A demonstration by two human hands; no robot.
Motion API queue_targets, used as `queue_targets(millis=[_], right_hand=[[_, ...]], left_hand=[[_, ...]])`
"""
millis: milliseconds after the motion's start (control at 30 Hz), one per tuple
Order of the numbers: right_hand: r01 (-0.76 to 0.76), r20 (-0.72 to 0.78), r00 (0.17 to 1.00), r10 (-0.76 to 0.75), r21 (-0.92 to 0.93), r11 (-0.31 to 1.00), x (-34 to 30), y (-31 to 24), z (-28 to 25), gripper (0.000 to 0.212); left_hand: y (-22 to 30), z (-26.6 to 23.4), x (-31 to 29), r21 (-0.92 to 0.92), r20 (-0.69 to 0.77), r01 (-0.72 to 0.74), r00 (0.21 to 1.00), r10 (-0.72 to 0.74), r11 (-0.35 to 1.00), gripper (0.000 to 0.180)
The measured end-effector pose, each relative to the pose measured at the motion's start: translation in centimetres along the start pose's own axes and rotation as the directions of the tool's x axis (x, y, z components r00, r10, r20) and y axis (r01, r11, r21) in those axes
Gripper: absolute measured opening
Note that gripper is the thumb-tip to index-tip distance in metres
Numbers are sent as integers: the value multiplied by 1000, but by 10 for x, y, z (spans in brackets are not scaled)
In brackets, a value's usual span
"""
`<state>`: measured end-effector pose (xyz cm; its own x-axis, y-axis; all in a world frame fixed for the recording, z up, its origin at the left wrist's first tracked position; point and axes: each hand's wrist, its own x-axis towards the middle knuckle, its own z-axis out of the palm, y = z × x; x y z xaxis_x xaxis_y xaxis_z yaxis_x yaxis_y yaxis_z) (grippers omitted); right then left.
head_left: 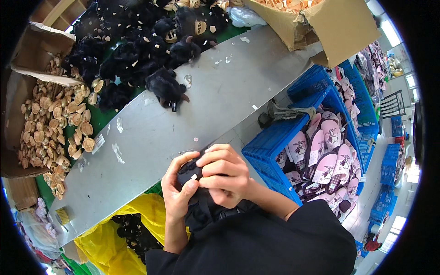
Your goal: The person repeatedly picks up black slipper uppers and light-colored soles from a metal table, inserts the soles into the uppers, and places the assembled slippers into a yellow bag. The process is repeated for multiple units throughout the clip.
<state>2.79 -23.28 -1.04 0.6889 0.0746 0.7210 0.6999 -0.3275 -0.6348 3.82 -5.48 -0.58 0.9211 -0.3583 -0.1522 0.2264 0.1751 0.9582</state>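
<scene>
In front of my body, both hands are closed around a small black plush piece point(186, 172). My left hand point(174, 185) grips its left side, the thumb pressed near a small white tab point(194, 177) on it. From the right, my right hand point(225, 174) wraps over it with bent fingers, hiding much of its shape. Beyond the hands, on the metal table point(151, 133), lies a black plush animal head point(166, 87) with brownish ears. Many more black plush pieces point(128, 50) are heaped past it, some with small white tabs showing.
Beige moulded plastic pieces point(50, 128) fill a carton point(16, 151) at the left. An open cardboard box point(341, 32) stands at the far right of the table. Blue crates point(270, 146) with pink slippers point(327, 169) are on the right. A yellow bag point(105, 243) with black pieces sits below.
</scene>
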Motion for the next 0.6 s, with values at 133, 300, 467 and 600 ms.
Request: queue_targets(millis=[133, 300, 467, 600], right_hand=[[61, 76, 995, -64, 44, 997, 30, 17, -3, 21], [-178, -167, 976, 136, -270, 946, 135, 152, -37, 30], [-332, -50, 904, 425, -710, 621, 204, 308, -57, 72], [-262, 63, 863, 501, -792, 551, 209, 335, -44, 50]], left_hand=[[6, -5, -7, 26, -189, -148, 970, 150, 989, 66], [24, -13, -15, 181, -373, -198, 893, 253, 963, 69], [25, -15, -20, 242, -425, -196, 859, 285, 950, 65], [19, -24, -28, 203, -522, -198, 807, 277, 959, 59]])
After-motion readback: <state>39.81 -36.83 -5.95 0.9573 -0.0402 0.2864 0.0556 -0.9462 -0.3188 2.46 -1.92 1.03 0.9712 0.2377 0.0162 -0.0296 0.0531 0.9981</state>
